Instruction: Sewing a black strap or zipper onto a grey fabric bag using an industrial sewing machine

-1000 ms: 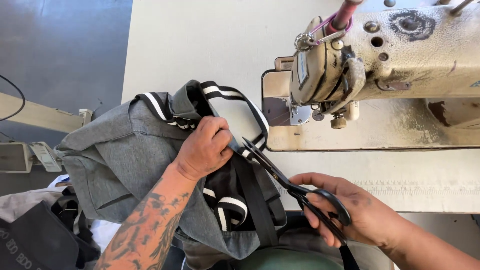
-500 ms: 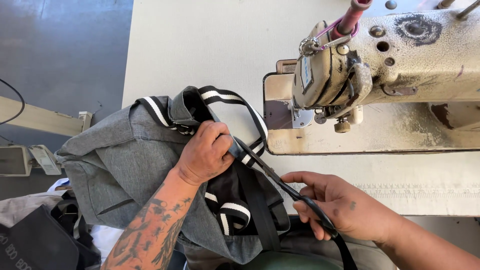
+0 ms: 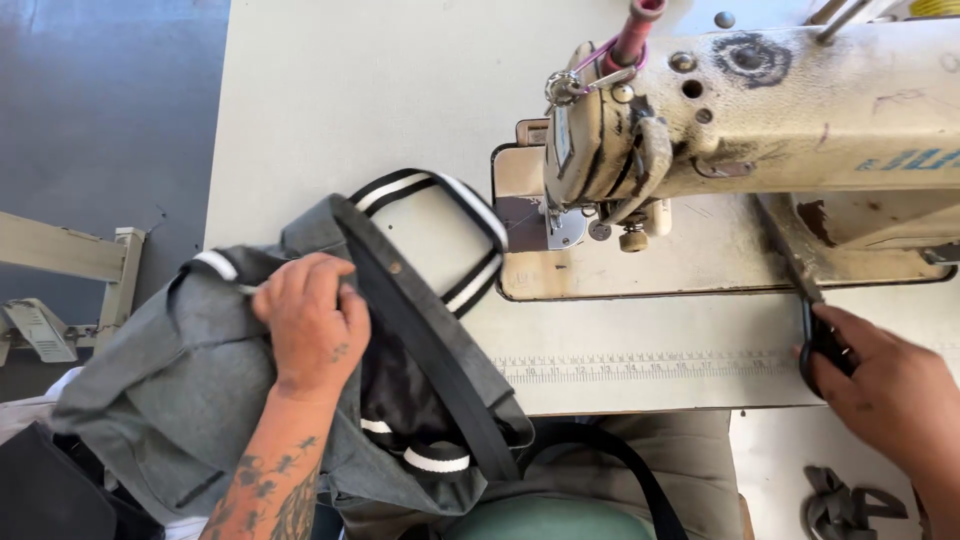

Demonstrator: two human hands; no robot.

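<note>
The left hand [image 3: 312, 325] presses curled fingers into the grey bag [image 3: 175, 400]; the right hand [image 3: 885, 395] has its fingers wrapped around black scissors [image 3: 815, 335] on the surface [image 3: 330, 100] beside the sewing machine [image 3: 760, 110].

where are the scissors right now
In the head view the scissors are at the right, held in the right hand on the table beside the sewing machine's base.

The left hand [image 3: 312, 325] sits at about eight o'clock, palm down, fingers curled and pressed flat, its tattooed forearm running down to six o'clock. The right hand [image 3: 880, 395] lies at four o'clock, knuckles up, fingers closed around a dark handle, wrist angled toward the lower right corner
</note>
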